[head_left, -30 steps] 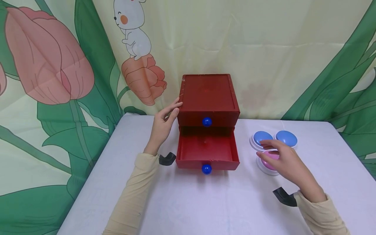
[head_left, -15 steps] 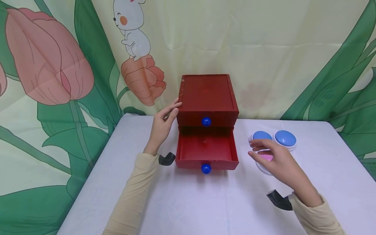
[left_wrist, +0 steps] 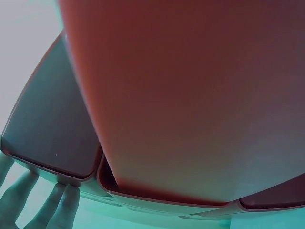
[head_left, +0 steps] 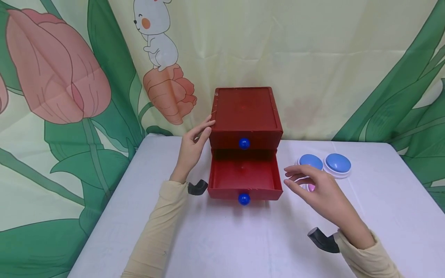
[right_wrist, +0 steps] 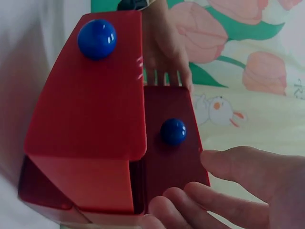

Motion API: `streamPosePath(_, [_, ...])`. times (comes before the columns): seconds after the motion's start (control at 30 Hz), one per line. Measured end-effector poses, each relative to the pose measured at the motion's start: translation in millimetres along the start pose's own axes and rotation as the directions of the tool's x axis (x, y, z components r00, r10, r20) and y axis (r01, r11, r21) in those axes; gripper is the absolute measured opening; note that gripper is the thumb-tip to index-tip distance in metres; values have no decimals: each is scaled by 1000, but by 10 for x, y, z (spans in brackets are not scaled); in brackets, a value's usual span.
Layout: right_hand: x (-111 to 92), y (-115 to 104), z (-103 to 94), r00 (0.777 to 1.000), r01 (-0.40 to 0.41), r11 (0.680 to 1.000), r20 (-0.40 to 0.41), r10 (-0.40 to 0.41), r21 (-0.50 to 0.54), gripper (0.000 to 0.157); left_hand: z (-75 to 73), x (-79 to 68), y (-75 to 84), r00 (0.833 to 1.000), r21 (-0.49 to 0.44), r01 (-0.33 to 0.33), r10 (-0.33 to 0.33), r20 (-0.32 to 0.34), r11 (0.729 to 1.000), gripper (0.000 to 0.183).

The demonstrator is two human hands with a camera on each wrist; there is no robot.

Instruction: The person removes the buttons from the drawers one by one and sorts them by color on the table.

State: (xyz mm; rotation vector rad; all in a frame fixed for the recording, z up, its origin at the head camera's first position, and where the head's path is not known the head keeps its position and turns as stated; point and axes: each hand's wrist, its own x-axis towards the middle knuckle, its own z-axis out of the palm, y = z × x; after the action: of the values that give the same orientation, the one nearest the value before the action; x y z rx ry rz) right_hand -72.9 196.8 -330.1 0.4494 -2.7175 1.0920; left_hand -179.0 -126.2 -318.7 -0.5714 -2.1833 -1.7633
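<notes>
A dark red two-drawer cabinet (head_left: 245, 110) stands at the back of the table. Its lower drawer (head_left: 262, 194) is pulled out and holds nothing; the upper one is closed. Each drawer front bears a round blue knob (head_left: 244, 143). My left hand (head_left: 190, 150) rests straight fingers against the cabinet's upper left side, also seen in the left wrist view. Right of the drawer, my right hand (head_left: 321, 193) hovers with loosely bent, parted fingers and holds nothing. It partly hides a pink dome button (head_left: 311, 187). In the right wrist view its fingers (right_wrist: 217, 202) overlap the cabinet.
Two blue dome buttons with white bases, a left one (head_left: 311, 160) and a right one (head_left: 338, 163), sit behind the right hand. A white cloth covers the table (head_left: 222, 239). A printed curtain (head_left: 313, 77) hangs right behind the cabinet.
My right hand has moved left, away from over the pink button and closer to the open drawer. The left hand stays at the cabinet's side; drawers and buttons keep their places.
</notes>
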Motion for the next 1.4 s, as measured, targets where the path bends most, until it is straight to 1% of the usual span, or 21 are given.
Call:
streamPosePath(0.13, [-10, -82, 33, 999, 18, 1000, -27, -17, 21, 28, 0, -4, -11, 1000, -1, 6, -6, -4, 1000, 35])
streamPosePath(0.2, [-18, -120, 52, 999, 22, 999, -24, -21, 34, 28, 1, -6, -14, 1000, -5, 10, -10, -6, 1000, 35])
streamPosePath(0.47, [-37, -226, 123, 999, 27, 997, 40, -30, 74, 27, 3, -5, 7, 1000, -8, 8, -8, -4, 1000, 34])
streamPosePath(0.77, [-61, -276, 240, 993, 67, 990, 85, -78, 125, 23, 5, -7, 5, 1000, -4, 8, -8, -6, 1000, 35])
streamPosePath(1.0, [-73, -279, 355, 986, 34, 989, 159, -57, 143, 21, 6, -11, 9, 1000, 1, 6, -6, -6, 1000, 35])
streamPosePath(1.1, [-72, -278, 390, 983, 19, 992, 180, -41, 127, 21, 6, -11, 11, 1000, -1, 4, -4, -5, 1000, 35])
streamPosePath(1.27, [-80, -284, 414, 981, 5, 996, 194, -23, 95, 20, 5, -15, 12, 1000, -5, -2, 2, -8, 1000, 35])
streamPosePath(1.4, [-83, -278, 446, 974, -8, 995, 226, -13, 95, 20, 10, -15, 18, 1000, -3, -4, 4, -7, 1000, 35])
